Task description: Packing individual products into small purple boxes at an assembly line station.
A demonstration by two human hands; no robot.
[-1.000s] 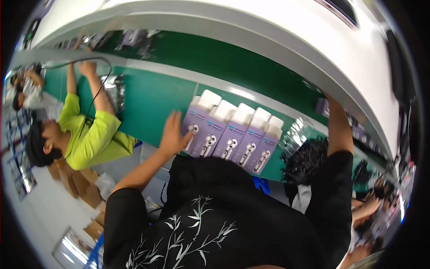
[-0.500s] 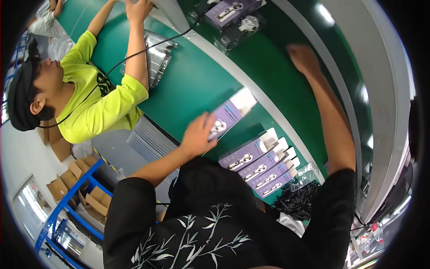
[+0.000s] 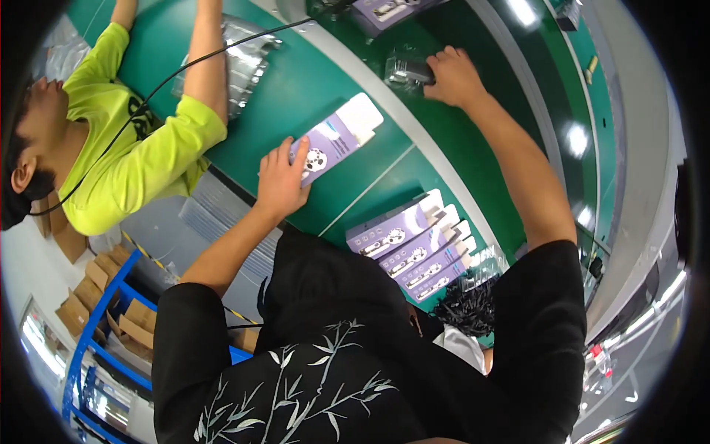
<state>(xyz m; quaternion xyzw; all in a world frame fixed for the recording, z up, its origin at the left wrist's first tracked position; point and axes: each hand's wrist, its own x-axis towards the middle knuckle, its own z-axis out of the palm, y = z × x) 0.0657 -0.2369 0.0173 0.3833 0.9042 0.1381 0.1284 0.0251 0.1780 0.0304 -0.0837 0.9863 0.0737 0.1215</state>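
Note:
My left hand (image 3: 281, 180) is closed round the lower end of a purple and white carton (image 3: 329, 144). The carton's white flaps stand open at its upper right end. Out over the dark green belt, my right hand (image 3: 456, 77) grips the end of a clear plastic tray (image 3: 404, 72) with something dark inside. Glare and my fingers hide part of the tray's contents. Nearer me, a row of several purple cartons (image 3: 407, 244) with open flaps lies on the green table (image 3: 310, 81).
A black bundle of cables (image 3: 467, 307) and clear plastic packaging (image 3: 484, 263) lie beside the carton row. Another purple carton (image 3: 388, 13) is at the far end of the belt. A co-worker in a yellow shirt (image 3: 151, 159) works at left, near clear trays (image 3: 244, 63). A black cable (image 3: 166, 81) crosses the view.
My right hand has come left over the belt and taken hold of the clear tray. My left hand still holds the carton. The whole view has shifted somewhat.

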